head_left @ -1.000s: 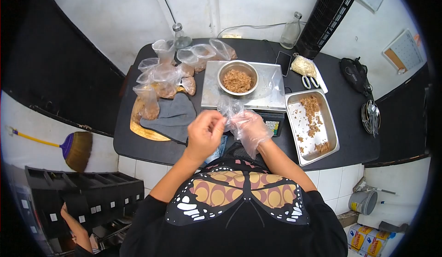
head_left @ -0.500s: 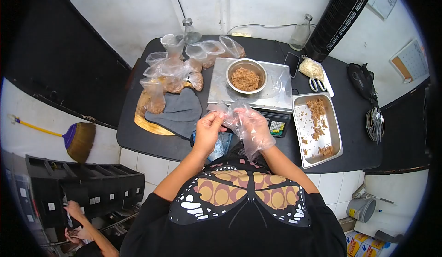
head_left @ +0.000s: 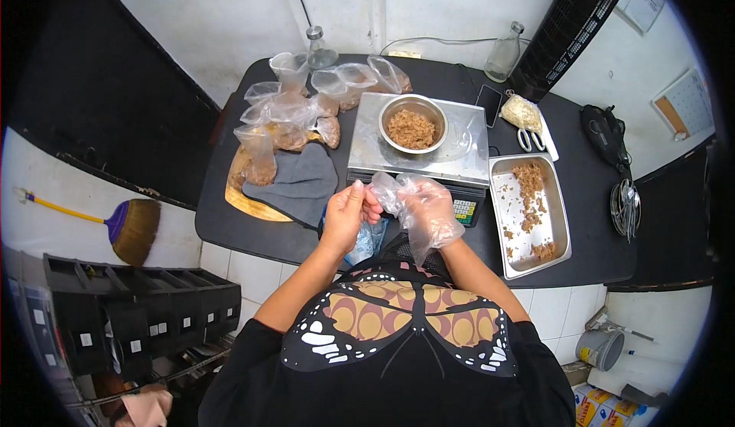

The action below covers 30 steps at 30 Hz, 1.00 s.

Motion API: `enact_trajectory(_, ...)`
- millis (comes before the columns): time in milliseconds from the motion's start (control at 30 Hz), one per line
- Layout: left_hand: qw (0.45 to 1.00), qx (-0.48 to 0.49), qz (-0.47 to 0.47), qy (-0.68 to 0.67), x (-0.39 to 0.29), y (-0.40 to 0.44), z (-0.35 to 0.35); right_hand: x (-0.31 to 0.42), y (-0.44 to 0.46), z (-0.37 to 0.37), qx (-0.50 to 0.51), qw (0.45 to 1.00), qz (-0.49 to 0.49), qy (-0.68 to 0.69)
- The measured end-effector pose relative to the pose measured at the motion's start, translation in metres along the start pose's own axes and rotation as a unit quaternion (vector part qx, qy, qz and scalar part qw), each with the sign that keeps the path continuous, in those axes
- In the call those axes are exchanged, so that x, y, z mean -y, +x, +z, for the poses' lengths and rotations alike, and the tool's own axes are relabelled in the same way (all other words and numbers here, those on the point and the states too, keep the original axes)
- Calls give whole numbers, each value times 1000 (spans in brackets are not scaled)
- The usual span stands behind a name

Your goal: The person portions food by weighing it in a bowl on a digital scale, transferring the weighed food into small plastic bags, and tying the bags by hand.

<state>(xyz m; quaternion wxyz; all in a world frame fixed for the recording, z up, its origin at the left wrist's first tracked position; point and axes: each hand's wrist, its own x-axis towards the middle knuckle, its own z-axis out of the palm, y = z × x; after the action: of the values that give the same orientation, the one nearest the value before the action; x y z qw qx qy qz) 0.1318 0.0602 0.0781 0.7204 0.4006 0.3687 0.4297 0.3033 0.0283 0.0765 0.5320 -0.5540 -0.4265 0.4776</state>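
Observation:
My left hand (head_left: 348, 214) pinches the edge of a clear plastic bag (head_left: 389, 190) in front of the scale. On my right hand (head_left: 430, 209) there is a loose clear plastic glove, and its fingers are closed on the same bag. Just beyond my hands, a metal bowl (head_left: 413, 150) of brown shredded food (head_left: 411, 128) rests on the silver scale (head_left: 468, 151). To the right lies a steel tray (head_left: 567, 220) with scattered bits of the same food. Several filled plastic bags (head_left: 279, 113) stand at the left, near a grey mitt (head_left: 301, 182).
A phone (head_left: 488, 99), white-handled scissors (head_left: 528, 139) and a bag of pale food (head_left: 521, 112) lie at the back right. Glass bottles (head_left: 321, 53) and a black tower fan (head_left: 563, 33) stand along the wall. A black pouch (head_left: 605, 135) sits far right.
The view has shifted slightly, so the table items sit further right. My hands stay together at the bag. At lower left, another person's arm and hands have gone out of sight.

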Motion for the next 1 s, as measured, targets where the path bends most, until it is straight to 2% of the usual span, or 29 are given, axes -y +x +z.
enact_trajectory(200, 984, 25, 22, 173, 6, 2, -3, -7, -2, 2, 6, 997, -49, -64)
enact_trajectory(300, 993, 21, 17, 119, 8, 2, -5, -12, 2, 0, 12, 996, -37, -82)
enact_trajectory(400, 998, 35, 7, 54, 7, 2, -7, -15, 2, 3, 1, 1000, -4, 1)
enact_trajectory(500, 998, 62, -3, -11, 8, 2, -10, -8, 1, 4, -11, 1000, 12, 8)
enact_trajectory(600, 994, 49, 2, -101, 10, 2, -9, -11, 3, 2, -24, 999, 37, 9)
enact_trajectory(700, 980, 51, 8, -194, 3, 1, -5, -13, 3, 5, -49, 991, 37, 122)
enact_trajectory(800, 956, 67, 7, -286, 4, 2, -12, 0, 5, 3, -38, 987, 119, 102)
enact_trajectory(900, 941, 119, -41, -315, -4, 3, -20, -12, 7, 1, -40, 946, 159, 280)
enact_trajectory(933, 961, 68, -72, -258, -3, 4, -20, -15, 7, 1, -48, 940, 169, 293)
enact_trajectory(1000, 968, 149, -51, -195, -4, 4, -24, -11, 5, 8, -63, 927, 189, 317)
